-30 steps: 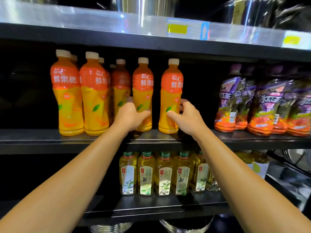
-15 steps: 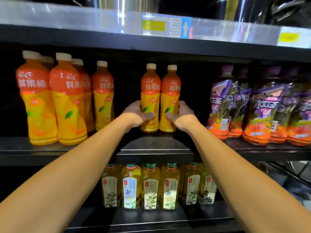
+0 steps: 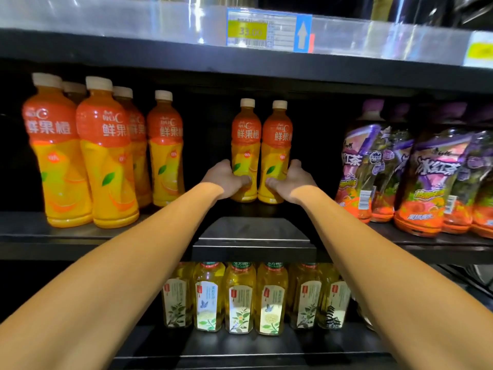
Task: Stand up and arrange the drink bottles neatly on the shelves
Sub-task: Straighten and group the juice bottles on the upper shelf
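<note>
Two orange juice bottles stand upright side by side deep on the middle shelf (image 3: 253, 232). My left hand (image 3: 226, 178) grips the lower part of the left bottle (image 3: 246, 137), thumb across its front. Around the base of the right bottle (image 3: 277, 140) my right hand (image 3: 289, 180) is wrapped. Both bottles touch each other. Several more orange juice bottles (image 3: 106, 156) stand in a group at the shelf's left, nearer the front edge.
Purple-labelled iced tea bottles (image 3: 426, 177) fill the right of the same shelf. A row of yellow tea bottles (image 3: 240, 297) stands on the shelf below. The shelf above carries a price tag (image 3: 266, 30) on its front strip.
Both hands have pushed the two orange bottles further back on the shelf and closer together. The view has shifted so the left group sits further left.
</note>
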### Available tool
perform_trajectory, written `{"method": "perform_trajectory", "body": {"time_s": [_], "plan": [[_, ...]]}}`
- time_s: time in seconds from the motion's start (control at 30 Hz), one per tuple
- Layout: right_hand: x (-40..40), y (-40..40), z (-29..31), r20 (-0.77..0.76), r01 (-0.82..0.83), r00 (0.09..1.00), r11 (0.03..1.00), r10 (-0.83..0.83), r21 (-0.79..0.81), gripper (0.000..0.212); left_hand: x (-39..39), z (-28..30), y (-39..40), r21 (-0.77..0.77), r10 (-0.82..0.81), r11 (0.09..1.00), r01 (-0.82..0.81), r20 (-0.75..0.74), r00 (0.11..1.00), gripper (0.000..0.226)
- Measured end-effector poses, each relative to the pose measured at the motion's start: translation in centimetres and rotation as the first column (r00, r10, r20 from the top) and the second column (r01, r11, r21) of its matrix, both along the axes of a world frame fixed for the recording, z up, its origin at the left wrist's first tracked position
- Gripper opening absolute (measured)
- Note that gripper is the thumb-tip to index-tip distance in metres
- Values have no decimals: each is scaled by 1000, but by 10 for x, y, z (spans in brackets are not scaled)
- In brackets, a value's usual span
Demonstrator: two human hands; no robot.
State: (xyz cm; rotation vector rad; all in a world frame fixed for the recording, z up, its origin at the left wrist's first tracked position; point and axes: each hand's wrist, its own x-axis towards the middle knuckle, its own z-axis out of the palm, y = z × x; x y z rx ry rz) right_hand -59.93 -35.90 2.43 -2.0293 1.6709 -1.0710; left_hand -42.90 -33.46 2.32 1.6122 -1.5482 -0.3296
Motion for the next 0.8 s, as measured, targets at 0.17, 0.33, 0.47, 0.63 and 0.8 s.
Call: {"method": "perform_trajectory", "body": {"time_s": [0.17, 0.33, 0.47, 0.63, 0.8], "plan": [[8, 38, -9, 75, 75, 996, 884, -46, -461, 52, 9, 3, 70, -219, -24, 976, 17, -30, 999, 60], [76, 66, 5, 147, -193, 952, 899, 269, -394, 37, 58, -6, 167, -583, 118, 807, -91, 8, 993, 25], [137, 90, 13, 120, -343, 902, 858, 414, -383, 43, 120, -18, 205, -675, 381, 649, -352, -112, 918, 24], [195, 115, 6, 98, -466, 858, 845, 503, -261, 61, 183, -20, 198, -491, 482, 732, -472, -116, 869, 64], [215, 124, -5, 99, -413, 888, 873, 450, -261, 67, 197, -24, 187, -178, 349, 913, -366, -119, 929, 66]]}}
